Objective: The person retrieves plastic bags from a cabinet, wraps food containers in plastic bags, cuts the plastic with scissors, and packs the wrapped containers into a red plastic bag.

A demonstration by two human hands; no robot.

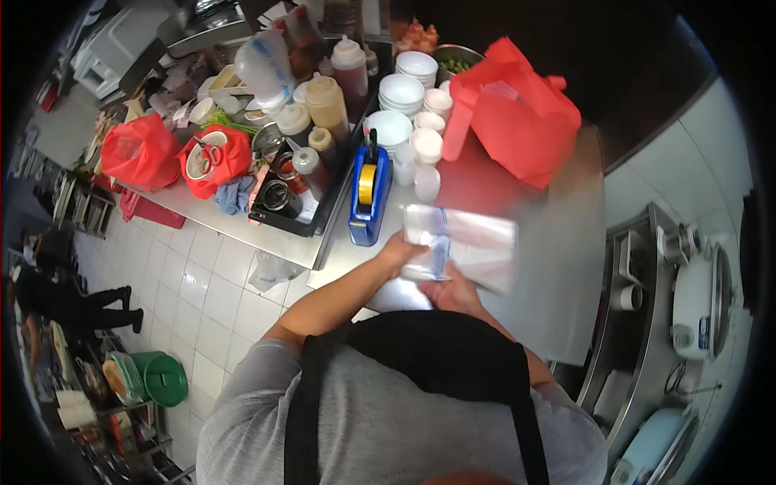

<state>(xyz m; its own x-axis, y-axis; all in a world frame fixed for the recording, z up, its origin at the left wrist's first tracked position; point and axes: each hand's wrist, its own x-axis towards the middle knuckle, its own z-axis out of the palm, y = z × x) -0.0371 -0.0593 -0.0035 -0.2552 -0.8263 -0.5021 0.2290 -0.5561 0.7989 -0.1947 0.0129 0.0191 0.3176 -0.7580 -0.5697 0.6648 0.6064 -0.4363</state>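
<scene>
A clear plastic packet (481, 242) with a blue printed band at its left end is held over the steel table (558, 299). My left hand (402, 255) grips the packet's left edge. The lower edge near the blue band is pinched by my right hand (455, 289). Both hands are closed on it. Just left of the packet stands a blue tape dispenser (369, 194) with a yellow roll. Behind are stacked white bowls (401, 93) and small white cups (427, 145). A large red bag (525, 117) sits at the back right.
Squeeze bottles (326, 101) and a black tray (283, 190) of jars stand at the left. Farther left are two red bags (141, 149), one around a container with scissors (212, 158). A person (77, 297) is at the far left. Steel shelving (638, 283) runs along the right.
</scene>
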